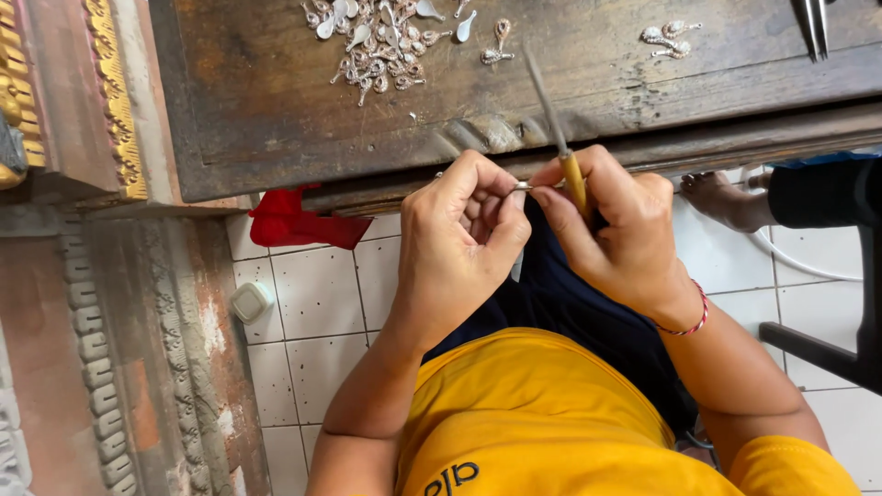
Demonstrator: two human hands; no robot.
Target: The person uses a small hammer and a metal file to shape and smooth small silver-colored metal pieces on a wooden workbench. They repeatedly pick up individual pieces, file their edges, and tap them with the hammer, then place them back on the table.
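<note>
My left hand [459, 234] is closed around a small silver metal piece [522, 186], pinched between thumb and fingers just below the front edge of a worn wooden workbench [276, 119]. My right hand [616, 230] grips a thin tool with a yellow handle [575, 179] and a grey metal shaft [544, 92] that points up over the bench. The tool's lower end meets the silver piece between the two hands. A red and white cord bracelet [695, 317] circles my right wrist.
A heap of small silver teardrop-shaped pieces [381, 41] lies at the bench's far middle, a pair more [669, 39] to the right. Metal tweezers [815, 26] lie top right. Below are white floor tiles [312, 303], a red cloth [294, 225], another person's bare foot [726, 197] and carved gilded woodwork [110, 92] on the left.
</note>
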